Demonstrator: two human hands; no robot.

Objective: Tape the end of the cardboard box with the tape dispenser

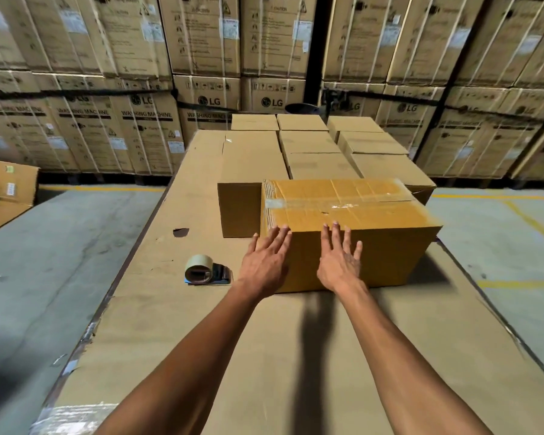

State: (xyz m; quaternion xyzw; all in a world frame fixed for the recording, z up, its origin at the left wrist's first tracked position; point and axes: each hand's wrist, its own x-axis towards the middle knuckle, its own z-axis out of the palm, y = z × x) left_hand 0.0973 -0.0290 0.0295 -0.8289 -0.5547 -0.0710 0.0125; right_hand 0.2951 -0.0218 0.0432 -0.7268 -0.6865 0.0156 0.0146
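A yellow-brown cardboard box (390, 246) lies on the cardboard-covered work surface (264, 356), with a strip of clear tape across its top seam. My left hand (266, 262) lies flat with fingers spread on the box's near left corner. My right hand (339, 262) presses flat against the near side, fingertips at the top edge. Neither hand holds anything. The tape dispenser (206, 271), carrying a roll of brownish tape, lies on its side on the surface to the left of the box, apart from both hands.
A smaller box (239, 208) stands against the taped box's left end. Several closed boxes (314, 142) sit in rows behind. Tall stacks of washing-machine cartons (139, 73) wall off the back. Concrete floor (60, 246) lies on both sides of the surface.
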